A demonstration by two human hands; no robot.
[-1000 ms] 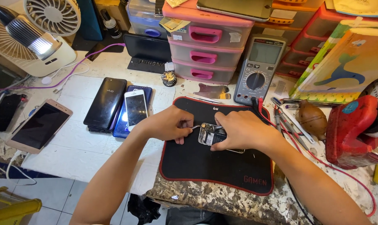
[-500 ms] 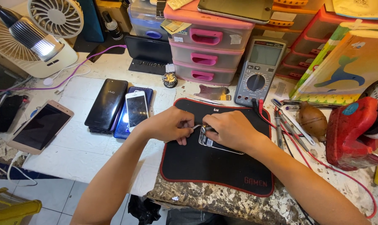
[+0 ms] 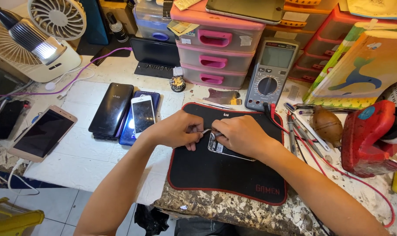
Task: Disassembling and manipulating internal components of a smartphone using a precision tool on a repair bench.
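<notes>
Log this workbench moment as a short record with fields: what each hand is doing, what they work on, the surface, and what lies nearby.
Left hand: left hand pinches metal tweezers, tips toward the opened phone
Right hand: right hand presses on the opened phone
Surface: black mat with red edge
To the left: three phones on white tabletop
Behind: grey multimeter, pink drawer unit
To the right: red tool
Light: desk lamp, lit
</notes>
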